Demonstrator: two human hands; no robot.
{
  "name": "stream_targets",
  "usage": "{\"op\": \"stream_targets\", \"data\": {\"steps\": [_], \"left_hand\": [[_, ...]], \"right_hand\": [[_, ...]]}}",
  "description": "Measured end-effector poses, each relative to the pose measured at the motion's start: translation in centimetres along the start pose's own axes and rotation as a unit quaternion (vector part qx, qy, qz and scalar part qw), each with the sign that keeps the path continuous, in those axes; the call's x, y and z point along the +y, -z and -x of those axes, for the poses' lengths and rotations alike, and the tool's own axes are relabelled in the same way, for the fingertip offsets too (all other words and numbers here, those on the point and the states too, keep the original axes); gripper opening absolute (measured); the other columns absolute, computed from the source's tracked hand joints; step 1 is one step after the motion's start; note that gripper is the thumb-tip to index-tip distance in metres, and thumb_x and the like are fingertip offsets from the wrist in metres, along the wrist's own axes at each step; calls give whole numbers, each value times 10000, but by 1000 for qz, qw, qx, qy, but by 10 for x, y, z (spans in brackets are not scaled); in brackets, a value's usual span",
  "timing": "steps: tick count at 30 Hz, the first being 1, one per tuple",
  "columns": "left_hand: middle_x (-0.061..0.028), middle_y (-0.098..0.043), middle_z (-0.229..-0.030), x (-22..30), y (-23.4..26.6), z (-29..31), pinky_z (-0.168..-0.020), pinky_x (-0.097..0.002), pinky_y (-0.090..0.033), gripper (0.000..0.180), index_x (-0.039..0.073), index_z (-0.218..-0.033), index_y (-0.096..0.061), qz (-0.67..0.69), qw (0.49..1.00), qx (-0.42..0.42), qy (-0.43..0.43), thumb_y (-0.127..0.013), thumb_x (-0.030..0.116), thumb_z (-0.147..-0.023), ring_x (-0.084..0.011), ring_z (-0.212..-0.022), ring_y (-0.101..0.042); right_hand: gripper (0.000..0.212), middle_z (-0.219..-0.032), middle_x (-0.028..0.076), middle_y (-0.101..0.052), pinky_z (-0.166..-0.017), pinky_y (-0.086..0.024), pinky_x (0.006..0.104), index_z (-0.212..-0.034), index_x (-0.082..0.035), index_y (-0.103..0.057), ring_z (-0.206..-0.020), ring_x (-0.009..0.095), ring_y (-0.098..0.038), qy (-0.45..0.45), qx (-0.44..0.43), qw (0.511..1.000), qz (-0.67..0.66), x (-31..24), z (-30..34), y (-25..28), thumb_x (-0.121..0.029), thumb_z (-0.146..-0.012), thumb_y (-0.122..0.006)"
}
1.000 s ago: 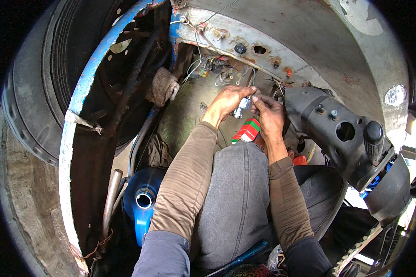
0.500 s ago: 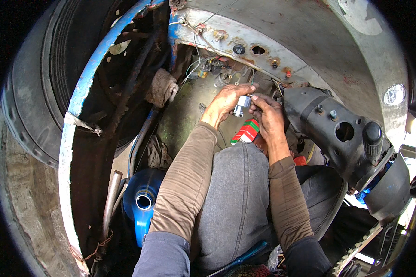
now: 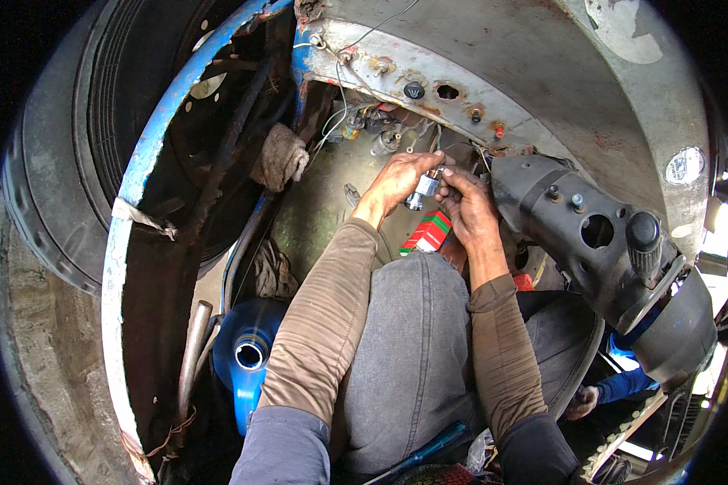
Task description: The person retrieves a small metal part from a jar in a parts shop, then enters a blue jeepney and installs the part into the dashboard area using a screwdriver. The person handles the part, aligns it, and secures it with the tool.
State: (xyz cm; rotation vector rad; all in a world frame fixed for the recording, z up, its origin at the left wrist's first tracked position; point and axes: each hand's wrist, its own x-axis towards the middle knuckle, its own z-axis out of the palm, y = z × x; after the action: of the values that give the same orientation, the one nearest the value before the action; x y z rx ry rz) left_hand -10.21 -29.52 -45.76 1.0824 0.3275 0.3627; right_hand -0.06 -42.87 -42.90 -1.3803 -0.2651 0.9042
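A small silver metal cylinder (image 3: 426, 187), with a shiny stepped lower end, is held between my two hands over the cab floor. My left hand (image 3: 398, 183) is closed, its thumb and fingertips pinching at the upper end of the cylinder. From the other side my right hand (image 3: 471, 206) grips it between thumb and bent fingers. Thin wires (image 3: 438, 139) hang down just above the fingertips; whether they join the cylinder is hidden. A red, green and white box (image 3: 425, 233) lies beneath my hands, by my knee.
A dented metal panel (image 3: 412, 56) with switches and holes spans the top. The black steering-column cover (image 3: 578, 214) juts in at right. To the left are a blue jug (image 3: 247, 323), a rag (image 3: 281, 158) and a blue-white door edge (image 3: 117, 323). Another person's hand (image 3: 581, 402) shows at lower right.
The silver cylinder has turned slightly in my fingers, still in both hands. At lower right another person's hand and blue sleeve have come into view. The view has shifted a little.
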Motion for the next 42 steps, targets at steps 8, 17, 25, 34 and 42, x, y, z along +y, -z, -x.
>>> {"op": "stream_targets", "data": {"steps": [8, 17, 25, 34, 42], "left_hand": [[-94, -734, -915, -2, 0, 1, -656, -298, -557, 384, -27, -1152, -704, 89, 995, -21, 27, -634, 319, -1002, -155, -717, -698], [-85, -714, -865, 3, -1, 3, -606, -284, -559, 366, -4, -1149, -688, 124, 990, -20, 60, -618, 324, -1002, -147, -692, -692], [-70, -707, -832, 6, -2, 5, -546, -278, -546, 343, 26, -1141, -678, 131, 988, -27, 74, -593, 328, -1002, -149, -649, -676], [-53, -711, -909, -4, 0, 3, -604, -271, -525, 339, 4, -1108, -724, 92, 995, 5, 26, -628, 306, -989, -105, -734, -652], [-101, -706, -1077, -27, 9, -10, -793, -312, -536, 371, -28, -1194, -678, -45, 996, 2, -76, -601, 280, -1002, -157, -914, -659]], "right_hand": [[113, -836, 5, -650, -726, -548, 295, -1031, -36, -694, -759, 110, -607, -2, 2, 1000, -8, -1, -1, -2, -105, -943, -681], [114, -834, 8, -648, -728, -545, 306, -1018, -45, -703, -759, 119, -614, -35, -15, 999, -38, 0, -5, 4, -107, -923, -696], [102, -857, 3, -645, -749, -561, 335, -1012, -67, -703, -768, 123, -615, -101, -16, 992, -72, -8, -6, 7, -118, -925, -688], [94, -828, 41, -642, -588, -585, 304, -976, -22, -675, -681, 123, -615, 40, 68, 996, 43, 3, 6, -21, -104, -939, -701], [217, -857, 117, -714, -605, -576, 276, -1089, 84, -681, -676, 135, -674, 146, 79, 950, 263, -5, 16, -35, -100, -976, -669]]}}
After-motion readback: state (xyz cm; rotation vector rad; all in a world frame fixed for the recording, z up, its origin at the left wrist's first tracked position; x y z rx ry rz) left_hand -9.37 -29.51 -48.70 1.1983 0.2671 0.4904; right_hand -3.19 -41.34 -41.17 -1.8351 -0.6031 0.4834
